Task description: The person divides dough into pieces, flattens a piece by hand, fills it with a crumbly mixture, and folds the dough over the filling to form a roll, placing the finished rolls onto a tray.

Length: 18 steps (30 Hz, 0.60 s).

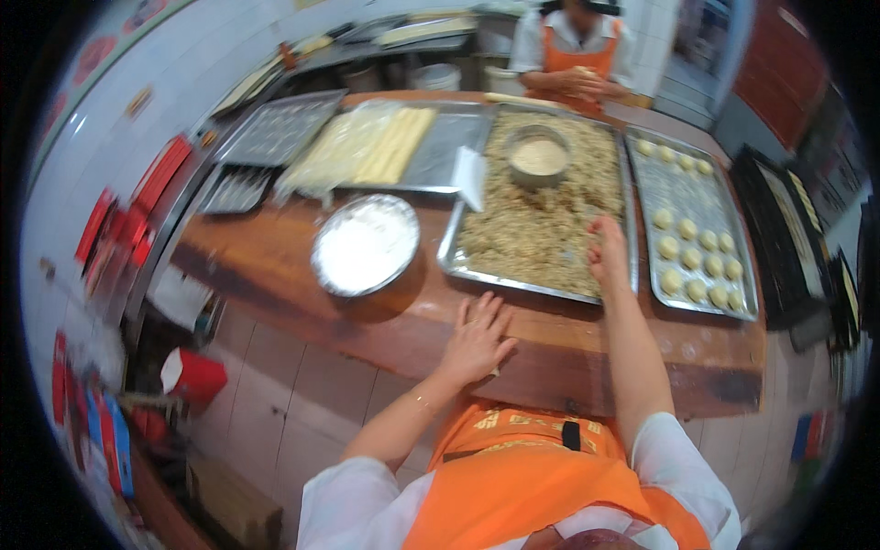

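My left hand [478,337] lies flat on the wooden table near its front edge, fingers spread. A small pale bit [496,372] shows at the edge of that palm, too small to name. Over the right side of a large metal tray [522,282] of crumbly brown filling [513,234], my right hand [607,249] has its fingers curled in. Whatever those fingers hold, if anything, is hidden and blurred. A round metal bowl [516,176] of pale grains stands in the filling, farther back than my right hand.
Right of the filling, a tray [678,197] bears several pale dough balls [692,257]. A bowl of white flour [365,246] stands left of my hands. Behind it lie pale dough strips [394,145] partly under plastic. Across the table stands a person [579,55] in an orange apron, hands together.
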{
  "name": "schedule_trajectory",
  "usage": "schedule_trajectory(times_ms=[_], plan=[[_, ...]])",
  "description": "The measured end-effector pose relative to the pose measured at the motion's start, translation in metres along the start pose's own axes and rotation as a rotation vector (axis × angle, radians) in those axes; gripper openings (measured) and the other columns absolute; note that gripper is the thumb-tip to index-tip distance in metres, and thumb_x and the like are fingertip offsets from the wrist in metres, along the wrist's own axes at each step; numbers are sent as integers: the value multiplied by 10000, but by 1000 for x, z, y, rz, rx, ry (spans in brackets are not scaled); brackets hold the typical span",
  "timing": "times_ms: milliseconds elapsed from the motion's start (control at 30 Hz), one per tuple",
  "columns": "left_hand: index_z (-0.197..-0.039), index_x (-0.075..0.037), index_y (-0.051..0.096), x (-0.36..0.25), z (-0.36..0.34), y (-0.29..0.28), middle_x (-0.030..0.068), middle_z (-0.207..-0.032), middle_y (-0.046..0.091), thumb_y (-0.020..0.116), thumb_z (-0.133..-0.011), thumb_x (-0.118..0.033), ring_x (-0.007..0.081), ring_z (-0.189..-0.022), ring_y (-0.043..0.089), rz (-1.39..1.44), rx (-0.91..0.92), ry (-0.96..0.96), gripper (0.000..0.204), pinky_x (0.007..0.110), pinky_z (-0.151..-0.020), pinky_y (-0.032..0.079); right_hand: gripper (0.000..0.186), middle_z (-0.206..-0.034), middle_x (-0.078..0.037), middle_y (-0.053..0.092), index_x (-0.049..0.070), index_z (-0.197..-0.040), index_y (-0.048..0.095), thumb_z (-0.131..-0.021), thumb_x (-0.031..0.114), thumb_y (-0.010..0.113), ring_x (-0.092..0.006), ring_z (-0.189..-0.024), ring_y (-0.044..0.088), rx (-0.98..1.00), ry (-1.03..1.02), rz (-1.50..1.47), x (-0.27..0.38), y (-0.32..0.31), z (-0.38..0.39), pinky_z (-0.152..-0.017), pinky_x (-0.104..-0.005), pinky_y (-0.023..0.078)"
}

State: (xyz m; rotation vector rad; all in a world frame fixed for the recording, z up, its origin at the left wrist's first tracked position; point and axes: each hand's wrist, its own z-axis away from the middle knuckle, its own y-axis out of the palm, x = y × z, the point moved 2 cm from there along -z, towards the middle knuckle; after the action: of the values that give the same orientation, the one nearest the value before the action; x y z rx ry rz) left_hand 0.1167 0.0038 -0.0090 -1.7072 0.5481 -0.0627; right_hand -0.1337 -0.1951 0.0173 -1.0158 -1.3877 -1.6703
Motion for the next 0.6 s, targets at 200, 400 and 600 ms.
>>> schedule_trajectory(times_ms=[200, 400, 600], plan=[[-1454, -44, 468, 3, 23, -4, 188, -1551, 392, 568, -985, -315, 320, -1493, 280, 135, -17, -39, 550, 525, -1205, 220, 473, -611, 41, 453, 157, -756, 500, -1050, 526, 462, -75, -411, 307, 54, 22, 242, -12, -1, 3, -387, -259, 222], [-1305, -33, 553, 11, 44, -5, 178, -1233, 591, 589, -974, -237, 349, -1185, 555, 138, 98, -158, 390, 470, -1046, 411, 448, -739, 0, 535, 107, -994, 607, -1068, 511, 426, -105, -609, 516, 153, 111, 111, -2, -1, -3, -665, -283, 508], [-1072, -47, 556, 25, 25, -50, 140, -1048, 616, 603, -947, -125, 319, -972, 617, 483, 87, -30, 155, 407, -833, 506, 395, -857, -29, 582, 96, -1126, 592, -1056, 470, 485, -102, -691, 554, 108, 280, -431, 16, 8, 11, -605, -261, 511]])
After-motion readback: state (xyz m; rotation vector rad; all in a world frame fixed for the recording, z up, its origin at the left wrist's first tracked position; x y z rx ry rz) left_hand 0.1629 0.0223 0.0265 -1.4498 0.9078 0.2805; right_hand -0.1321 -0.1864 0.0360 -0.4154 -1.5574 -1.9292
